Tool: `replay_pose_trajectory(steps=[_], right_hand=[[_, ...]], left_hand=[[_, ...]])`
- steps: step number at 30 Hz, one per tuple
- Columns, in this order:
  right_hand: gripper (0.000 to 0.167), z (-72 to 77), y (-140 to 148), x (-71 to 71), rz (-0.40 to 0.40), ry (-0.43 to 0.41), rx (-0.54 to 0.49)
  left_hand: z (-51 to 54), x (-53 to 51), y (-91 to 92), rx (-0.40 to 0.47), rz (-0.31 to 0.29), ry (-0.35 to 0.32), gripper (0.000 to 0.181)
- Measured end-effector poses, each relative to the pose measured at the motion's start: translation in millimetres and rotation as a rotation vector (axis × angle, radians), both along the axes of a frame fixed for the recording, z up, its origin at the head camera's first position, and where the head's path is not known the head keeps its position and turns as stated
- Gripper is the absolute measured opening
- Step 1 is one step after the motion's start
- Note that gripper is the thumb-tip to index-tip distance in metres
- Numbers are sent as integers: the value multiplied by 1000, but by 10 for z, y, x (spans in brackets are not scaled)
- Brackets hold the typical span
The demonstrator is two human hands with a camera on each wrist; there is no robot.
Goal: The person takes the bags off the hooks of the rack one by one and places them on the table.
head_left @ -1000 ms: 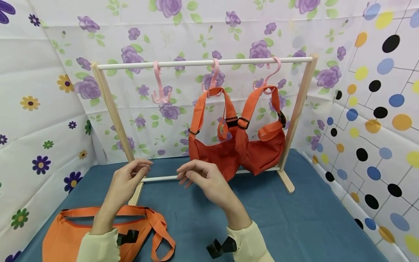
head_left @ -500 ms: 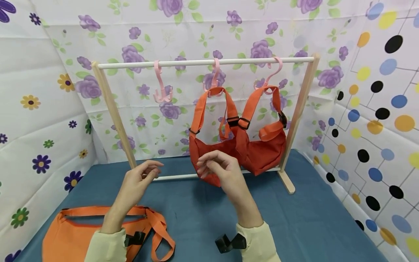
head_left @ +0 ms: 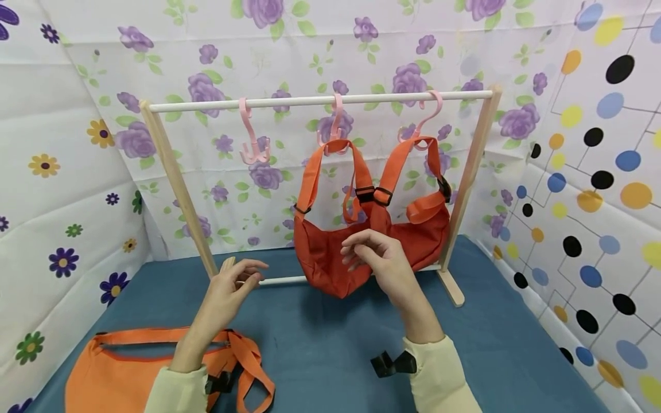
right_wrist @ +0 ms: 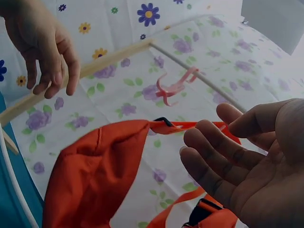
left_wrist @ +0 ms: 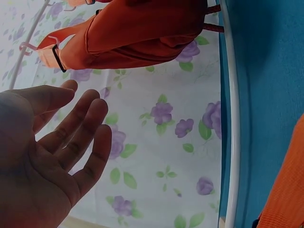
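Two orange-red bags hang by their straps from pink hooks on a rack: the middle bag (head_left: 330, 258) and the right bag (head_left: 426, 235). A third, lighter orange bag (head_left: 113, 376) lies on the table at the lower left, its strap looped to the right. My right hand (head_left: 382, 258) hovers in front of the hanging bags, fingers loosely bent and holding nothing. Over the table, beyond the lying bag, my left hand (head_left: 227, 289) is raised with relaxed fingers and nothing in it. In the left wrist view the palm and fingers of the left hand (left_wrist: 61, 147) are apart from the bag above.
The rack's white top rail (head_left: 289, 101) runs between wooden side posts. A bare pink hook (head_left: 253, 137) hangs at its left. A lower white rail (head_left: 281, 280) crosses near the blue tablecloth (head_left: 330, 355). Patterned cloth walls surround the table.
Both hands have moved to the right, the right hand farther and slightly up. The middle bag's lower part has swung a little, while the lying bag stays in place.
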State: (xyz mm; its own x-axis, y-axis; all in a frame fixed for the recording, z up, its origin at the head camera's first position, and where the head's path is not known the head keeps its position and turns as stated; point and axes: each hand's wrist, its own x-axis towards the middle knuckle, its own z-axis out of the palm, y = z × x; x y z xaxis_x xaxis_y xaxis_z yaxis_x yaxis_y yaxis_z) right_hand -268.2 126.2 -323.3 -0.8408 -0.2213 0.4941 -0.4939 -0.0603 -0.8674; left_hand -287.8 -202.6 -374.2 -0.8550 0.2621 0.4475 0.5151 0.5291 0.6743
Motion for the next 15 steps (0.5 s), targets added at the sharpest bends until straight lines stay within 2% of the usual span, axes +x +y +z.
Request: replay_pose_trajectory(steps=[5, 10, 15], right_hand=[[21, 20, 118, -9, -18, -13, 54], [19, 79, 228, -35, -32, 20, 110], [19, 198, 328, -71, -42, 62, 168]], left_hand=[[13, 5, 50, 10, -17, -16, 22], [51, -13, 112, -16, -37, -22, 22], [164, -61, 205, -52, -31, 63, 21]])
